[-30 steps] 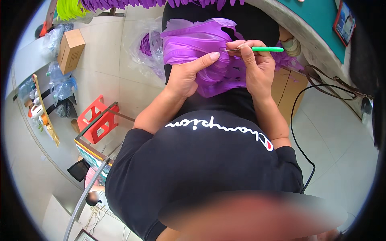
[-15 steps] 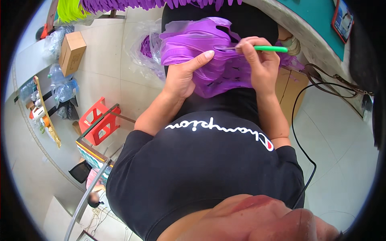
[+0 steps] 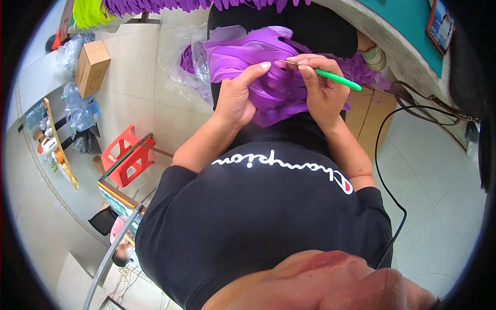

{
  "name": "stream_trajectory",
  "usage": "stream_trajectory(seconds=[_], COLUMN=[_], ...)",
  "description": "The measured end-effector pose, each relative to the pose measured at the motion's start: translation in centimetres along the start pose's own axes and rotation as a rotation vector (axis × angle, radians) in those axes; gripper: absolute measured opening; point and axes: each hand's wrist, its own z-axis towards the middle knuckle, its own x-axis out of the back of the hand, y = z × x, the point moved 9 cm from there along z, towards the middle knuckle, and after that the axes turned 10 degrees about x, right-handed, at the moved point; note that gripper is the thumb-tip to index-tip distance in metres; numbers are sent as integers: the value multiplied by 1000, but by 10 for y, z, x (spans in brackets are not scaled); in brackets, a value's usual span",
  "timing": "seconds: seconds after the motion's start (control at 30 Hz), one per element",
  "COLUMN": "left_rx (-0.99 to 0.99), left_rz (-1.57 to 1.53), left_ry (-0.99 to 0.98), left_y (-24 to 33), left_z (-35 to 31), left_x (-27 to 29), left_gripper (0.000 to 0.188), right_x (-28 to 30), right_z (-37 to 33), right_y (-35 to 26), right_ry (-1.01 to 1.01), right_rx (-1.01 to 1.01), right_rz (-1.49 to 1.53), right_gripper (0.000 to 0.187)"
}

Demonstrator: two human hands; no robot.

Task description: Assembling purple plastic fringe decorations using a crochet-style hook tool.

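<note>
A bunch of thin, glossy purple rubbery sheets with cut-out slots (image 3: 258,49) lies draped over my lap. My left hand (image 3: 233,101) grips its near left side, thumb pressed on top; the other fingers are mostly hidden beneath. My right hand (image 3: 326,93) is closed around a slim tool with a green handle (image 3: 338,79), held like a pen. The tool's thin metal tip points left and reaches the purple material near my left thumb. Whether the tip is hooked or bladed is too small to tell.
Beyond my lap hangs a purple fringe (image 3: 206,4). A clear plastic bag (image 3: 173,67) with purple pieces lies left. Right are a green-topped table (image 3: 405,23) with a phone (image 3: 440,28), cardboard (image 3: 369,121) and a black cable (image 3: 395,201). A red stool (image 3: 126,155) and carton (image 3: 93,70) stand left.
The tool has turned, its handle end dropping toward me, and its tip has drawn back from the slot it was in. The purple sheets have shifted slightly, and my right hand has tilted.
</note>
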Motion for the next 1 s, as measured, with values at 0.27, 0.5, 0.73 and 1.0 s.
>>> stream_trajectory(seconds=[0.27, 0.5, 0.73, 1.0], left_rx=[-108, -205, -206, -189], left_rz=[165, 261, 278, 232], left_ry=[-4, -29, -14, -31], left_y=[11, 18, 20, 21], left_z=[-2, -4, -1, -3], left_x=[-10, -10, -4, -8], left_gripper=[34, 44, 40, 42], right_x=[-4, -12, -5, -2], right_z=[1, 8, 11, 16], right_y=[-5, -26, -13, 18], right_ry=[-92, -138, -123, -103], right_rx=[50, 192, 36, -298], right_rz=[-102, -336, -495, -144], right_gripper=[10, 8, 7, 12])
